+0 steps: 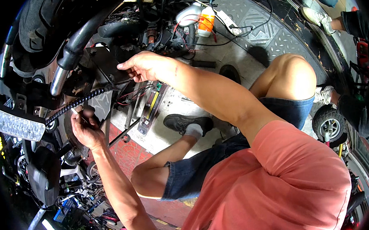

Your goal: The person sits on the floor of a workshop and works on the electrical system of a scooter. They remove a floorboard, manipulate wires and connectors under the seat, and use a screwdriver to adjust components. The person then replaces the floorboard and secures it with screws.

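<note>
My left hand (87,130) is closed, with a short white stick that looks like a cigarette (74,110) between its fingers. It sits just below a black spiral-wrapped cable (74,105), which runs from beside a clear rectangular lamp (20,122) toward the middle of the scooter. My right hand (142,66) reaches across to a dark flat panel (101,63). Its thumb points left and its fingers are curled together; whatever they pinch is hidden. Beneath that hand, thin red and black wires (134,95) hang near a yellow-striped strip (153,104).
A black tyre (43,22) and metal fork tube (58,81) crowd the upper left. Behind my right arm are an orange-and-white bottle (206,21), a white power strip (228,23) and trailing cables. Another person's shoes (318,19) and a small wheel (329,126) are at the right.
</note>
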The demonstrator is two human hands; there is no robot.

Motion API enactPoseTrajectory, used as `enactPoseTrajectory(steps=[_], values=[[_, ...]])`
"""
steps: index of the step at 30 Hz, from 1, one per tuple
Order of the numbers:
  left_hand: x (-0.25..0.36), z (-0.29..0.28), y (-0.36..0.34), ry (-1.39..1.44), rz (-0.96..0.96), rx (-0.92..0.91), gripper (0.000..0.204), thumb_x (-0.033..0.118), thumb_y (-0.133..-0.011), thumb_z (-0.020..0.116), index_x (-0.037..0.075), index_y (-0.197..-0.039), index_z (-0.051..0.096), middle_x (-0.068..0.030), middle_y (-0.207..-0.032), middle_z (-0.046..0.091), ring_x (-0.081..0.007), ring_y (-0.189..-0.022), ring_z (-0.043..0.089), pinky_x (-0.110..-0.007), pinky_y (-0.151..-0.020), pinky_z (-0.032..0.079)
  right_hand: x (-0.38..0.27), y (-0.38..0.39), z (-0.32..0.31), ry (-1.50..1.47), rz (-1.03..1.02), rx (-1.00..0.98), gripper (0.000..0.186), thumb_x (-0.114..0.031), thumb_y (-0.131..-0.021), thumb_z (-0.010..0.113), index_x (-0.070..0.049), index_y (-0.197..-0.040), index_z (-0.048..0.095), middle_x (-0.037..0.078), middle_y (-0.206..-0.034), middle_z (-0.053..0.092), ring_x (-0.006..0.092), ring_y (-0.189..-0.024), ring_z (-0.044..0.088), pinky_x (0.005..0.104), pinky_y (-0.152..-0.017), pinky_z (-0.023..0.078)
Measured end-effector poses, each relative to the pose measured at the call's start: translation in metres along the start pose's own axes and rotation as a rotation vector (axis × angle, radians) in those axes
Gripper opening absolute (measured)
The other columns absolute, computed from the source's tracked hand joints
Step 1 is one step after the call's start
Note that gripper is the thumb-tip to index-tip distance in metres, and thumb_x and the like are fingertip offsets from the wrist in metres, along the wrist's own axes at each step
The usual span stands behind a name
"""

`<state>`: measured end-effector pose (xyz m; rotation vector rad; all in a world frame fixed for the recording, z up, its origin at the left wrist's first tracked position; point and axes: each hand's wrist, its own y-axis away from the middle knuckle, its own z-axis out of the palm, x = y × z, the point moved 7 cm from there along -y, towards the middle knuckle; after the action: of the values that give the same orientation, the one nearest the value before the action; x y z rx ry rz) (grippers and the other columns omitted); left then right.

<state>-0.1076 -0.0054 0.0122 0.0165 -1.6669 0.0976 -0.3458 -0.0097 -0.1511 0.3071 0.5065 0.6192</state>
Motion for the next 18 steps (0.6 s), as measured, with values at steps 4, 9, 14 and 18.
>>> enactPoseTrajectory(steps=[4,9,14,18], values=[[0.003,0.007,0.005,-0.004,-0.007,0.070,0.025,0.024,-0.099,0.055,0.006,-0.109,0.069,-0.0037,-0.079,0.068,-0.0078,-0.055,0.050,-0.019,-0.047,0.036,0.002,-0.006,-0.003,-0.030,0.003,-0.029,0.024,-0.022,-0.090,0.081,-0.012,-0.081,0.062,-0.001,-0.075,0.057,0.0121,-0.064,0.051,0.0287,-0.056,0.041],[0.006,0.008,0.011,0.017,0.030,0.046,0.024,0.022,-0.099,0.055,0.005,-0.106,0.070,-0.0049,-0.075,0.067,-0.0090,-0.052,0.048,-0.020,-0.046,0.035,0.005,-0.005,-0.004,-0.002,-0.008,-0.100,0.022,-0.023,-0.092,0.079,-0.011,-0.083,0.062,0.000,-0.077,0.059,0.0138,-0.065,0.054,0.0306,-0.060,0.044],[0.005,0.010,0.008,0.036,0.002,0.036,0.024,0.023,-0.101,0.054,0.004,-0.108,0.067,-0.0050,-0.078,0.069,-0.0085,-0.054,0.053,-0.020,-0.046,0.038,0.020,0.010,-0.025,-0.058,-0.040,0.035,0.020,-0.028,-0.097,0.070,-0.009,-0.093,0.067,0.002,-0.077,0.065,0.0134,-0.063,0.061,0.0289,-0.057,0.051],[0.007,0.002,0.015,0.077,0.023,0.107,0.025,0.022,-0.101,0.053,0.004,-0.108,0.067,-0.0053,-0.079,0.069,-0.0090,-0.054,0.053,-0.020,-0.047,0.040,0.064,0.047,-0.044,0.115,-0.171,0.270,0.014,-0.020,-0.098,0.067,-0.007,-0.092,0.067,0.003,-0.075,0.066,0.0103,-0.060,0.060,0.0277,-0.051,0.051]])
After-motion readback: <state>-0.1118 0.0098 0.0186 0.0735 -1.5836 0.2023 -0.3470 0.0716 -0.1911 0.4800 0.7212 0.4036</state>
